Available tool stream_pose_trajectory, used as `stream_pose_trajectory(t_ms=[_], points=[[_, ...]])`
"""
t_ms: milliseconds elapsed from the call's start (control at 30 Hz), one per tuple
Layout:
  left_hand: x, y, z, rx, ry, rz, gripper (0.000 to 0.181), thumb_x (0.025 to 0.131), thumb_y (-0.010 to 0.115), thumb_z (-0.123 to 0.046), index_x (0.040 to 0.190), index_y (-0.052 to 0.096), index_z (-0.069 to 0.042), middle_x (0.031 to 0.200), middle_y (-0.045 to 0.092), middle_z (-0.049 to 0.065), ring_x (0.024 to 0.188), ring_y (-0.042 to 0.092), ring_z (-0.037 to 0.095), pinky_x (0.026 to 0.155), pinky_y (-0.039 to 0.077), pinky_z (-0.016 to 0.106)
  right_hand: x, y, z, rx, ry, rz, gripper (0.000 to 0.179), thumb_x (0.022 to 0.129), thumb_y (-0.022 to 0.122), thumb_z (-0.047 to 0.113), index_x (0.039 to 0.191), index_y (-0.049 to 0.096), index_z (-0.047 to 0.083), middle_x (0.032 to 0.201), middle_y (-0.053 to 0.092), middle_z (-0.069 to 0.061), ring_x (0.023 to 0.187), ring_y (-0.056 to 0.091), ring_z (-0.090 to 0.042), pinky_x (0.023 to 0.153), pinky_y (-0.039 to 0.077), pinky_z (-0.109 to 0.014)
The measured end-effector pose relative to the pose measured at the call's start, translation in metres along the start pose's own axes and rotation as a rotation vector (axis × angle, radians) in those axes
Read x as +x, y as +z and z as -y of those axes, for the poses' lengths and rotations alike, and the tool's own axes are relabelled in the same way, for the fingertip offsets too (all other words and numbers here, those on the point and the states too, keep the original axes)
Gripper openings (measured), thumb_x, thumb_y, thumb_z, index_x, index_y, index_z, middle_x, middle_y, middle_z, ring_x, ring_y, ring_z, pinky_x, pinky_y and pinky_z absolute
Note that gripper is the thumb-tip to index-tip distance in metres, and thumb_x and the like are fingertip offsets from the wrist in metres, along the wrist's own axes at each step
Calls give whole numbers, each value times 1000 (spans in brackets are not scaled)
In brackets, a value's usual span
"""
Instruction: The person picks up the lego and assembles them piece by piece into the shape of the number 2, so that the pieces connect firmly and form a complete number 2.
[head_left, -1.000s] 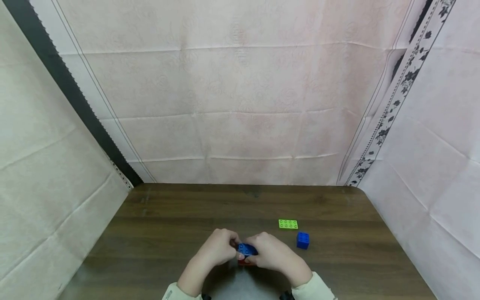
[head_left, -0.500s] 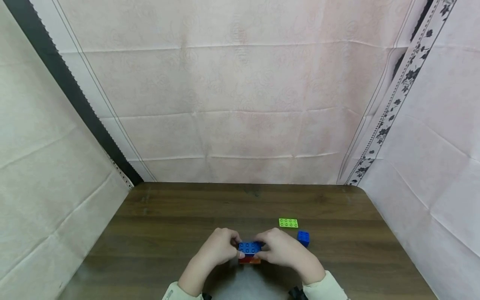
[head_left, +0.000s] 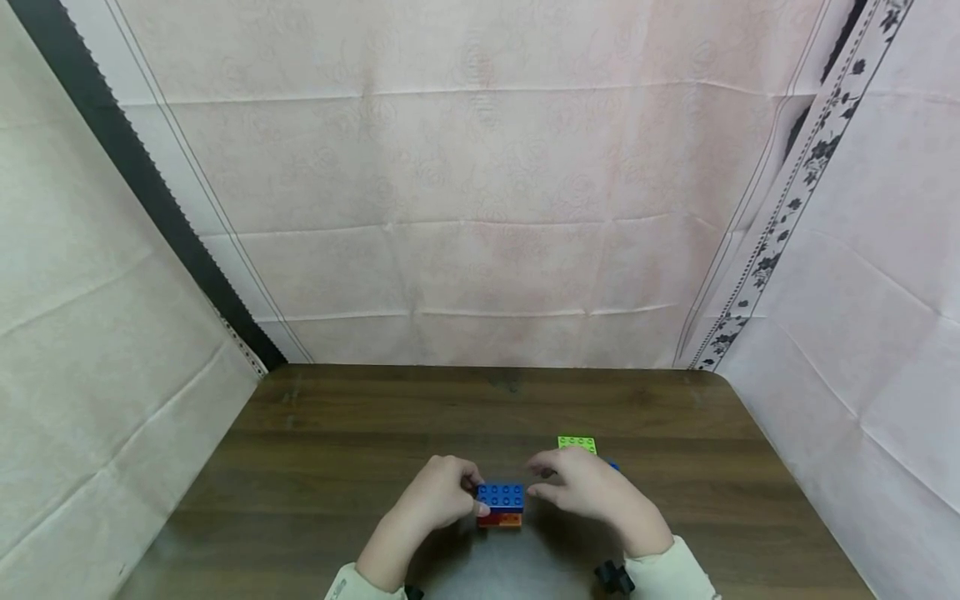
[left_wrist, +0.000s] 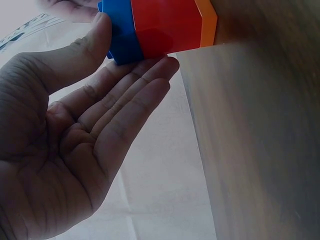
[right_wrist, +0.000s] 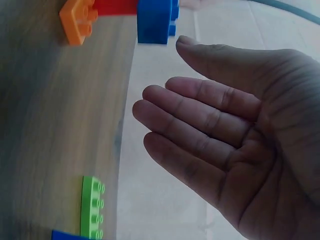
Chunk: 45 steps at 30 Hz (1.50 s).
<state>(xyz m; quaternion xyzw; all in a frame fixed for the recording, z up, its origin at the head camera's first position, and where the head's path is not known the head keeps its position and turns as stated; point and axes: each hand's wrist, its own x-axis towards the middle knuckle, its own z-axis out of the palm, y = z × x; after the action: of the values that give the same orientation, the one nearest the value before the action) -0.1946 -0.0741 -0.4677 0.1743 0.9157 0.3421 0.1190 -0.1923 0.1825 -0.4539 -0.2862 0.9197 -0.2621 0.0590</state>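
Note:
A small stack of toy building bricks stands on the table in front of me: a long blue brick (head_left: 501,497) on top, a red brick (left_wrist: 167,25) under it and an orange brick (right_wrist: 71,24) at the bottom. My left hand (head_left: 442,497) pinches the left end of the blue brick, thumb on the near side and fingers on the far side. Just right of the stack is my right hand (head_left: 588,485), its fingers spread and holding nothing. A gap shows between its thumb and the blue brick in the right wrist view.
Beyond the right hand lies a flat lime-green brick (head_left: 576,442), partly covered by that hand. Another blue brick (right_wrist: 67,235) is mostly hidden behind it. The wooden table (head_left: 337,450) ends at pale cloth walls (head_left: 480,208) at the back and sides.
My right hand has let go of the blue brick and moved right, now overlapping the green and loose blue bricks. The blue brick's top has come into full view. My left hand has stayed put.

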Motion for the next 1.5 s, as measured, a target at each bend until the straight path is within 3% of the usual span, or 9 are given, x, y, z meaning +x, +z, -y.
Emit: stream_pose_trajectory(t_ms=[133,367,767,1167,1333,1500], points=[[0,0,0,1,-7,6,23,77,88,-24,93,75,-14,85,67,-3,80,60,16,76,51,45,2,-3,-17,-49,27,-50,28,95,71,24,119,70,8,112,73,-8,102,69,-21,85,56,-42],[1,-1,0,-11,-8,22,21,76,87,-22,91,75,-15,83,67,-4,79,59,15,77,52,45,7,-9,-45,-95,158,-154,36,91,75,18,123,68,3,120,69,-15,110,66,-32,92,52,-50],[1,0,1,-6,-14,30,21,77,87,-26,92,75,-16,85,67,-4,80,59,15,77,51,46,-11,-14,-78,-61,240,-160,39,91,75,20,124,66,-1,116,70,-17,106,67,-34,88,53,-51],[2,-2,1,-6,-8,21,21,78,87,-25,92,75,-16,83,66,-6,79,59,14,77,51,45,-31,-12,-87,-57,321,-122,44,91,75,35,119,70,2,111,72,-11,98,68,-25,86,54,-50],[1,-2,1,-13,-8,23,20,78,87,-25,92,75,-16,83,66,-6,79,59,14,76,51,45,-35,-8,-89,-40,349,-90,57,85,80,43,121,68,1,107,70,-8,91,65,-20,80,55,-47],[1,-1,1,-12,-7,22,20,78,87,-24,91,75,-16,83,66,-6,79,59,14,76,51,45,-37,-6,-90,-37,337,-94,54,78,86,38,116,69,3,100,69,-4,86,62,-17,76,55,-44]])
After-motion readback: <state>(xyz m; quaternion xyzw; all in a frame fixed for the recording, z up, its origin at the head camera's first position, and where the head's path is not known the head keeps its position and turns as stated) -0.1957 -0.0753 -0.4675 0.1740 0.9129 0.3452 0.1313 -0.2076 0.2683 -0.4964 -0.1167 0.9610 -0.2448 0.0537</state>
